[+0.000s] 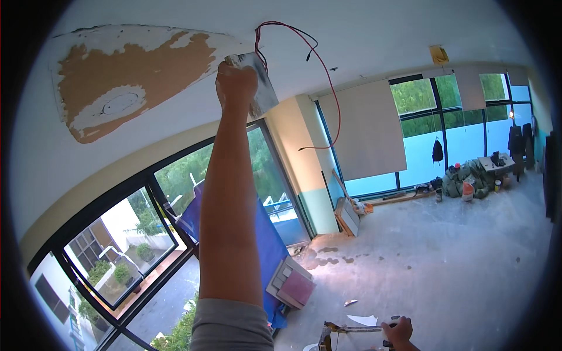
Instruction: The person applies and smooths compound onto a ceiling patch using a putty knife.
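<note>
My left hand is raised to the ceiling, gripping a wide metal putty blade at the edge of a peeled brown patch that has a pale traced ring in it. Red and dark wires hang from the ceiling just right of the blade. Low at the right, my right hand is closed on the top rail of what looks like a ladder.
Tall windows with a blue sheet are at the left. Boards lean by a pillar. Bags and a small table stand along the far windows. Scraps lie on the floor.
</note>
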{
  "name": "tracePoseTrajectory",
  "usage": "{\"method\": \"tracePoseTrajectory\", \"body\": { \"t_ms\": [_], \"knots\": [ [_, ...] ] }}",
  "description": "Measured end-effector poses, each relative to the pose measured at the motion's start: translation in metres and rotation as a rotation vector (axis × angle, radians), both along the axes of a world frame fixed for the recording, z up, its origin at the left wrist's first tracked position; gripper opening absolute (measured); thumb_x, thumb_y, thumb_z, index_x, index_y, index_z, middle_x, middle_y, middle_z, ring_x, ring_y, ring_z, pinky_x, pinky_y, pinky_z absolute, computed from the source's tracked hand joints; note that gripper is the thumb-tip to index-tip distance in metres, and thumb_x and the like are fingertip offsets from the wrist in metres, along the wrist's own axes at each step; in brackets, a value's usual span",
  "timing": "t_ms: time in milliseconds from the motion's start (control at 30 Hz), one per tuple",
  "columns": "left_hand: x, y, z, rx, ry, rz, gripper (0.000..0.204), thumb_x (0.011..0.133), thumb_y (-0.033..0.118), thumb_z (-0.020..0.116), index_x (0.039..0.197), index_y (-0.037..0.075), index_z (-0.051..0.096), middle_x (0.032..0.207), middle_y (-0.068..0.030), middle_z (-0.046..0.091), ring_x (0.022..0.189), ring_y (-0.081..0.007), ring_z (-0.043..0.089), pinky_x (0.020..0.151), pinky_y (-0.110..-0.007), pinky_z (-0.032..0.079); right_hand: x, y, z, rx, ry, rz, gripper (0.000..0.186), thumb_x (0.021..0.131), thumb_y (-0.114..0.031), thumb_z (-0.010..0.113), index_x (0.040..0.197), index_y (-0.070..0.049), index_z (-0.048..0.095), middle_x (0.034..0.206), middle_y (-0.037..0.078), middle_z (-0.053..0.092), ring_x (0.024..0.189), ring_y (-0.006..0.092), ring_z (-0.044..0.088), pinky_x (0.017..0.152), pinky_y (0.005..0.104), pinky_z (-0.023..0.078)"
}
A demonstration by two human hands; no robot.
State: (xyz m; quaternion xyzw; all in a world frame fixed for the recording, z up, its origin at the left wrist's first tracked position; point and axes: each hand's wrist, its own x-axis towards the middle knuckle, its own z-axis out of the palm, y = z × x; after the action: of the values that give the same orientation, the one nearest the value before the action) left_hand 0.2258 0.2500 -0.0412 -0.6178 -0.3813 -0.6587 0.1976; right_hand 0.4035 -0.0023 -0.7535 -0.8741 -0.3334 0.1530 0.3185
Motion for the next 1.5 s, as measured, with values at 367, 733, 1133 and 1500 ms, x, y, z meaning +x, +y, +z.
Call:
{"method": "tracePoseTrajectory", "body": {
  "t_ms": [367,733,1133,1500],
  "knots": [
    [-0.027,-0.008,0.015,0.207,-0.245,-0.113,0.047,0.075,0.022,0.055,0.107,-0.013,0.052,0.105,-0.0312,0.06,0.099,-0.0439,0.059,0.089,-0.045,0.046,0.0,-0.012,0.004,0.139,-0.048,0.113,0.054,0.069,-0.056,0.073,0.099,-0.011,0.065,0.094,0.014,0.065,0.096,0.0323,0.059,0.083,0.0424,0.048],
    [-0.014,-0.014,0.019,0.142,-0.185,-0.114,0.051,0.077,0.02,0.052,0.115,-0.014,0.045,0.112,-0.0318,0.057,0.103,-0.0433,0.058,0.091,-0.043,0.047,0.0,-0.007,-0.003,0.137,-0.087,0.101,0.054,0.068,-0.054,0.074,0.099,-0.011,0.065,0.093,0.014,0.065,0.095,0.0317,0.059,0.083,0.0423,0.049],
    [-0.005,-0.002,0.054,0.015,-0.191,-0.05,0.049,0.076,0.018,0.053,0.114,-0.013,0.047,0.11,-0.0288,0.059,0.099,-0.0386,0.061,0.085,-0.04,0.05,0.0,-0.006,-0.018,0.109,-0.178,0.08,0.049,0.07,-0.053,0.073,0.098,-0.014,0.065,0.093,0.012,0.064,0.094,0.03,0.059,0.08,0.0416,0.05],
    [0.019,0.023,0.027,0.315,-0.358,-0.104,0.041,0.077,0.017,0.053,0.109,-0.008,0.05,0.104,-0.0272,0.061,0.094,-0.0388,0.063,0.084,-0.041,0.051,-0.005,-0.006,-0.006,0.112,-0.1,0.078,0.052,0.07,-0.056,0.072,0.098,-0.012,0.064,0.094,0.014,0.064,0.095,0.0317,0.059,0.082,0.0421,0.049]
  ]
}}
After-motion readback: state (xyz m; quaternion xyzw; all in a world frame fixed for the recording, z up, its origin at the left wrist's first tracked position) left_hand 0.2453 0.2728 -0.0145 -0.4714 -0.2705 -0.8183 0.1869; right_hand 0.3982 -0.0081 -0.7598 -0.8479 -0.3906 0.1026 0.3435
